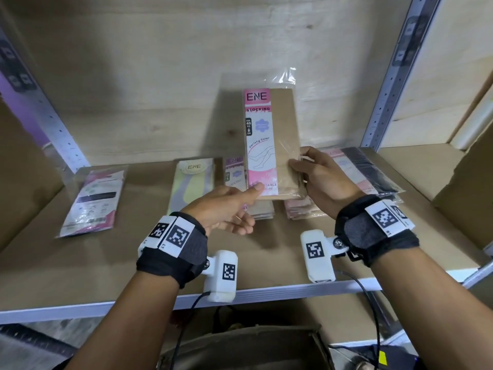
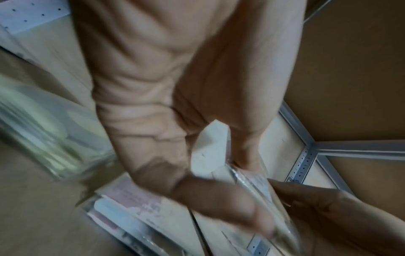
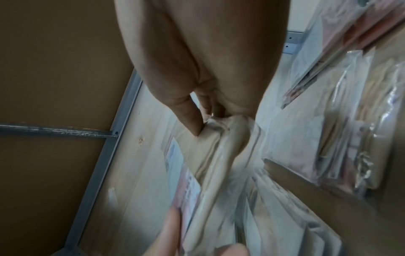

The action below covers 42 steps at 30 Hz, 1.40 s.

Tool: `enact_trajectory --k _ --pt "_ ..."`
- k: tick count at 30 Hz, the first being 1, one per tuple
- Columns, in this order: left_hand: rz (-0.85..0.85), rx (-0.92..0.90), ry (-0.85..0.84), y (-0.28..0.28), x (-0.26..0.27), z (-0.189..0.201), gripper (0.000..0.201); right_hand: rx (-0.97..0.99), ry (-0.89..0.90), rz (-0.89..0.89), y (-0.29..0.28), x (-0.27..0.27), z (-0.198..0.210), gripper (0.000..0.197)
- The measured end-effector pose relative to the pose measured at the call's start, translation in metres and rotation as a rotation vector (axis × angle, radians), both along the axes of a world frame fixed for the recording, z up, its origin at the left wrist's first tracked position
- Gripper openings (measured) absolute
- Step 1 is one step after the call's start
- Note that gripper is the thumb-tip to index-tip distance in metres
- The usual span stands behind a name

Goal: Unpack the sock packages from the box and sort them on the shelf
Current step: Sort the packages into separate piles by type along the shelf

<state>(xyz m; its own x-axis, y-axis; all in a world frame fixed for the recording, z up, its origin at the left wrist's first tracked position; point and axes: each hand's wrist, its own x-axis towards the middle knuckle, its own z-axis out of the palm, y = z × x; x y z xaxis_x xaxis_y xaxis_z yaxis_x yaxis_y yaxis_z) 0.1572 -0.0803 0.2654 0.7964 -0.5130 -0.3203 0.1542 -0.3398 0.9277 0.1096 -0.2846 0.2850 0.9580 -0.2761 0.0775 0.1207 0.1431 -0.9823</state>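
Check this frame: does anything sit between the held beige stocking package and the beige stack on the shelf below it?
Nothing visible does. The beige stocking package, pinched by the left hand and right hand, stands upright directly above the beige stack; only open air lies between them.

Both hands, left (image 1: 226, 209) and right (image 1: 324, 180), hold 1 upright beige packet (image 1: 272, 141) above the shelf (image 1: 133, 263); 4 piles lie behind, from 9 to 3 o'clock.
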Motion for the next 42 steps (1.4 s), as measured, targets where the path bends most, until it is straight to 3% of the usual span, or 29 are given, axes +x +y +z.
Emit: enact_trajectory --k 7,9,12,14,16,19,23,27,32,36,42 --pt "0.063 -0.397 0.095 -0.014 0.000 0.001 0.023 -0.003 0.004 -0.016 -0.005 -0.004 0.000 0.016" --pt "0.081 -0.441 0.046 -0.018 -0.001 0.001 0.019 0.004 0.030 -0.013 -0.004 -0.006 0.000 0.020" --pt "0.132 -0.438 -0.053 -0.024 -0.003 0.000 0.015 -0.063 0.081 -0.011 -0.011 -0.008 0.003 0.011" --pt "0.166 -0.406 -0.111 -0.028 -0.003 -0.001 0.021 -0.197 0.157 0.044 -0.022 -0.010 0.004 0.017" --pt "0.188 -0.373 -0.156 -0.032 -0.002 -0.002 0.028 -0.291 0.244 0.142 -0.035 -0.011 0.004 0.034" --pt "0.213 -0.335 -0.188 -0.039 0.002 -0.003 0.028 -0.232 0.243 0.198 -0.048 -0.010 0.005 0.051" --pt "0.253 -0.233 -0.271 -0.059 0.011 -0.001 0.022 -0.222 0.187 0.061 -0.058 -0.006 0.004 0.037" --pt "0.228 -0.117 -0.389 -0.083 0.018 -0.003 0.014 -0.401 0.237 -0.080 -0.070 -0.003 -0.001 0.037" --pt "0.179 0.142 -0.413 -0.102 0.022 -0.012 0.024 -0.790 0.429 -0.166 -0.079 -0.001 -0.005 0.050" --pt "0.170 0.245 -0.374 -0.109 0.018 -0.013 0.034 -0.868 0.497 -0.165 -0.073 -0.006 -0.005 0.041" --pt "0.180 0.333 -0.363 -0.114 0.018 -0.011 0.058 -0.902 0.529 -0.165 -0.070 -0.008 -0.004 0.044"
